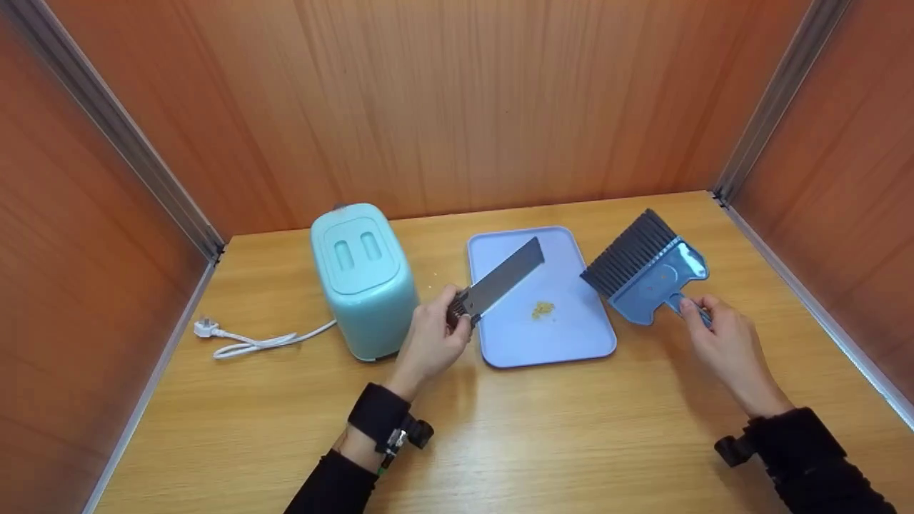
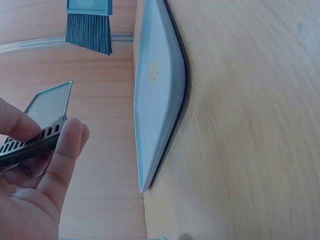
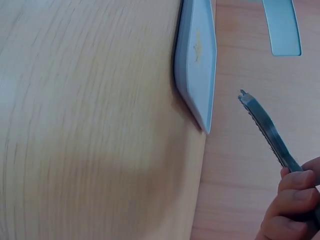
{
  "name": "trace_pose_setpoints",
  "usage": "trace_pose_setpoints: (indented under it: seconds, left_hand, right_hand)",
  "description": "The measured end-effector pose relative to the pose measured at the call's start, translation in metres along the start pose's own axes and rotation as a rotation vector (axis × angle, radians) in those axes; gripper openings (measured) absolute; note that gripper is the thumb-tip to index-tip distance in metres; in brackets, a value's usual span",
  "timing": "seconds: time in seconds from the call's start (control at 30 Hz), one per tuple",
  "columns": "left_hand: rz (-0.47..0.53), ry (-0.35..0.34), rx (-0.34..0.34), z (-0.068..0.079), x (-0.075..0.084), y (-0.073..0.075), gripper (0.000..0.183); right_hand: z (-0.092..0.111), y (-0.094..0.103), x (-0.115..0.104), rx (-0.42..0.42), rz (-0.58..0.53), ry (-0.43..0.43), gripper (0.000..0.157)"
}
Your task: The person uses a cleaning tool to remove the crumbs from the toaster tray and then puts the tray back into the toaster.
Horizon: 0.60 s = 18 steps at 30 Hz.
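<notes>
My left hand [image 1: 435,332] pinches a thin grey crumb tray [image 1: 505,277] by its dark slotted end, thumb on one face and fingers on the other. The crumb tray is tilted and overlaps the left part of a lilac tray [image 1: 500,343] in the head view. A small heap of yellowish crumbs [image 1: 543,310] lies on the lilac tray. To the right, my right hand [image 1: 728,346] grips the handle of a blue hand brush [image 1: 646,275]. Its dark bristles point up and left, close to the lilac tray's right edge.
A mint-green toaster [image 1: 371,307] stands left of the lilac tray, a closed lid with two oblong recesses on top. Its white cord [image 1: 268,343] and plug [image 1: 206,328] lie farther left. Wood-grain panels [image 1: 464,107] enclose the table [image 1: 514,442] at the back and sides.
</notes>
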<state>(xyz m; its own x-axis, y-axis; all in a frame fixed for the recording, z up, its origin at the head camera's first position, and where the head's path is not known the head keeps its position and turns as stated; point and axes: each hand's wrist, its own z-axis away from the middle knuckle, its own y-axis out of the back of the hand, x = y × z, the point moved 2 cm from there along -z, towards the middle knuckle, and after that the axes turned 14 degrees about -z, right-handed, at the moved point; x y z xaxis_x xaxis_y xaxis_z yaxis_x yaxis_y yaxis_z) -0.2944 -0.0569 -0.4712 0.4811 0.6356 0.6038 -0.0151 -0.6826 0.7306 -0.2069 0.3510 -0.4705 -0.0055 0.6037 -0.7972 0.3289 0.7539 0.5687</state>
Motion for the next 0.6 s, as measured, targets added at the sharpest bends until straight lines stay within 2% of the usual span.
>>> trace_pose_setpoints:
  seconds: [0.2,0.33,0.5,0.6]
  left_hand:
    - [0.344,0.169,-0.132,0.002,-0.005,-0.003,0.032]
    - [0.511,0.259,-0.183,0.003,-0.005,-0.004,0.030]
    - [0.618,0.342,-0.242,0.004,-0.006,-0.005,0.026]
    - [0.668,0.373,-0.272,0.005,-0.006,-0.006,0.028]
  right_hand:
    - [-0.010,0.004,0.029,0.004,0.012,-0.049,0.045]
    - [-0.017,0.007,0.048,-0.040,0.018,-0.104,0.046]
    - [-0.023,0.010,0.066,-0.096,0.016,-0.212,0.049]
    - [-0.026,0.012,0.073,-0.112,0.026,-0.247,0.051]
